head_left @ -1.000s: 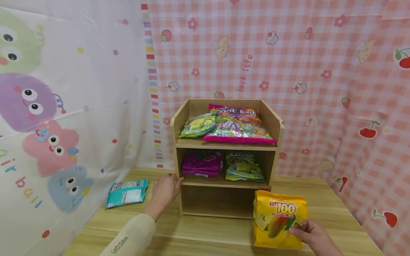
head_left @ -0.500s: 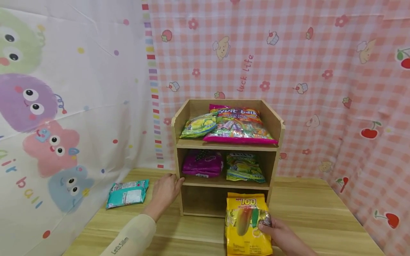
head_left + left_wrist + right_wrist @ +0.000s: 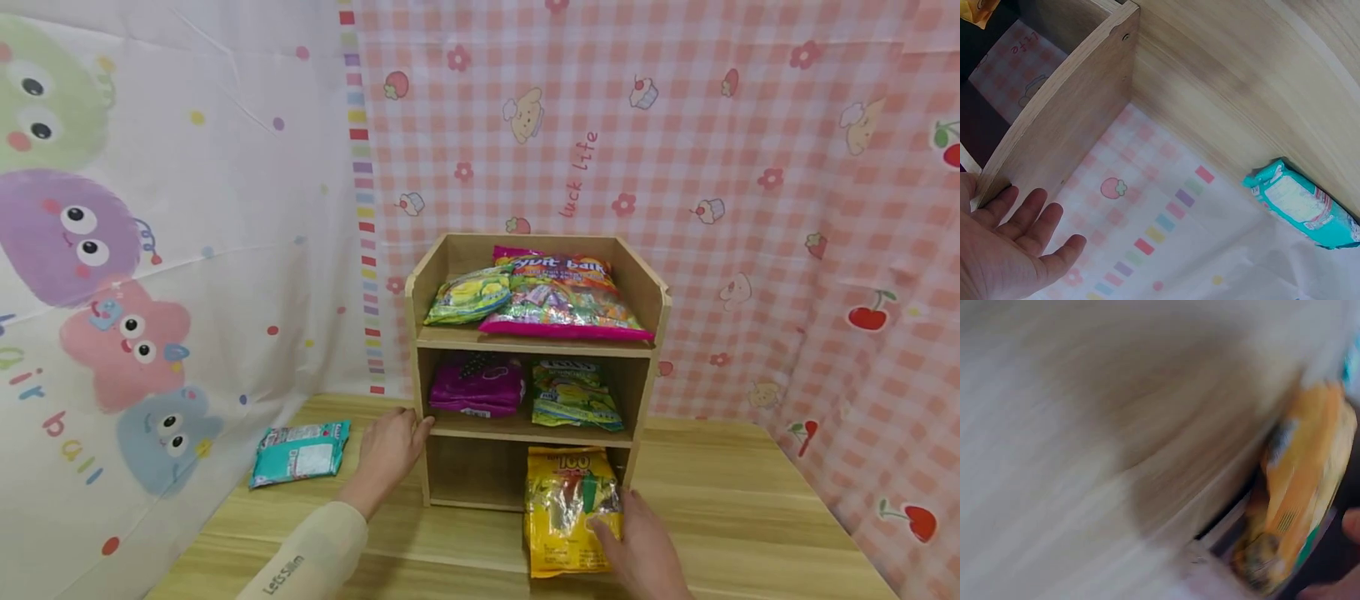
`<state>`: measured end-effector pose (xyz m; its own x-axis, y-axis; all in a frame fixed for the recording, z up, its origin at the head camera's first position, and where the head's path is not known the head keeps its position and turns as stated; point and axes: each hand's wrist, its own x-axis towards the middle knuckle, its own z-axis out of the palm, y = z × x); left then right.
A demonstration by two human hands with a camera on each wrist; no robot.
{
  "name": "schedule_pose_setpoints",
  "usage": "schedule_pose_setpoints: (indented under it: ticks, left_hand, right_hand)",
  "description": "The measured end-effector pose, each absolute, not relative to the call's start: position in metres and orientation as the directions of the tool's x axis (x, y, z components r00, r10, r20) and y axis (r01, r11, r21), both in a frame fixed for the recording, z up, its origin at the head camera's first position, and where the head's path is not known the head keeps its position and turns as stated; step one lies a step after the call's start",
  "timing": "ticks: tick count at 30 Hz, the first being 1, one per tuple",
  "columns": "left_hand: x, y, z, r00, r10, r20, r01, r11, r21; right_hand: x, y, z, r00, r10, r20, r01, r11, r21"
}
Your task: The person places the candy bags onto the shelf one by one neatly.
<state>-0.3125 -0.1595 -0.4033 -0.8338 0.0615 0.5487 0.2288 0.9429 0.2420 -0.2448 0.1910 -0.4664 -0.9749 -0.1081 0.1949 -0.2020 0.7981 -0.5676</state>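
Note:
In the head view a yellow candy bag (image 3: 566,529) with "100" and a mango on it leans upright at the right front of the bottom compartment, its top under the middle shelf. My right hand (image 3: 647,546) is at its right side, thumb touching the front and fingers along its edge. The right wrist view, blurred, catches the bag (image 3: 1304,487) with fingertips (image 3: 1352,525) beside it. Against the left side panel of the wooden shelf unit (image 3: 525,340) rests my left hand (image 3: 388,454). In the left wrist view its relaxed fingers (image 3: 1041,228) lie along the panel's outer face.
On the top shelf lie a large pink-edged candy bag (image 3: 566,300) and a small green-yellow bag (image 3: 471,296). The middle compartment holds a purple bag (image 3: 476,387) and a green-yellow bag (image 3: 576,396). A teal packet (image 3: 302,454) lies on the table left of the unit.
My right hand has brought the yellow bag left, then up and inward to the bottom compartment, and has shifted from pinching its edge to touching its side. My left hand stays in place.

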Motion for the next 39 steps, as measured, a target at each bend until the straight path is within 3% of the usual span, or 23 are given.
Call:
schedule_pose_setpoints:
  ticks: [2, 4, 8, 11, 19, 24, 27, 32, 39]
  left_hand:
    - [-0.313, -0.160, -0.404, -0.833, 0.062, 0.550, 0.229, 0.943, 0.240]
    - [-0.313, -0.161, -0.404, -0.832, 0.063, 0.551, 0.229, 0.944, 0.239]
    - [-0.312, -0.161, -0.405, -0.833, 0.064, 0.550, 0.229, 0.944, 0.237]
    - [-0.312, -0.160, -0.405, -0.831, 0.065, 0.553, 0.230, 0.944, 0.235]
    - [-0.312, -0.159, -0.405, -0.839, 0.064, 0.540, 0.226, 0.944, 0.239]
    - [-0.312, -0.159, -0.404, -0.836, 0.068, 0.545, 0.229, 0.945, 0.234]
    - [-0.312, -0.159, -0.403, -0.832, 0.069, 0.550, 0.233, 0.944, 0.234]
    - [-0.312, -0.159, -0.403, -0.844, 0.069, 0.532, 0.226, 0.945, 0.236]
    - [-0.313, -0.159, -0.403, -0.847, 0.062, 0.528, 0.222, 0.944, 0.245]
  right_hand:
    - [-0.238, 0.185, -0.473, -0.920, -0.246, 0.305, -0.349, 0.870, -0.350]
    - [-0.238, 0.180, -0.480, -0.861, -0.405, 0.308, -0.472, 0.862, -0.185]
    - [-0.246, 0.177, -0.491, -0.779, -0.580, 0.237, -0.606, 0.794, -0.046]
    - [-0.251, 0.174, -0.490, -0.773, -0.586, 0.243, -0.606, 0.796, -0.007]
    - [-0.256, 0.161, -0.488, -0.838, -0.478, 0.263, -0.505, 0.862, -0.042]
    - [-0.244, 0.155, -0.490, -0.731, -0.573, 0.370, -0.580, 0.808, 0.107]
    - [-0.232, 0.149, -0.493, -0.701, -0.649, 0.297, -0.635, 0.757, 0.155]
    - [-0.222, 0.141, -0.500, -0.795, -0.600, 0.091, -0.582, 0.796, 0.168]
    - [-0.229, 0.138, -0.504, -0.761, -0.604, 0.238, -0.509, 0.783, 0.359]
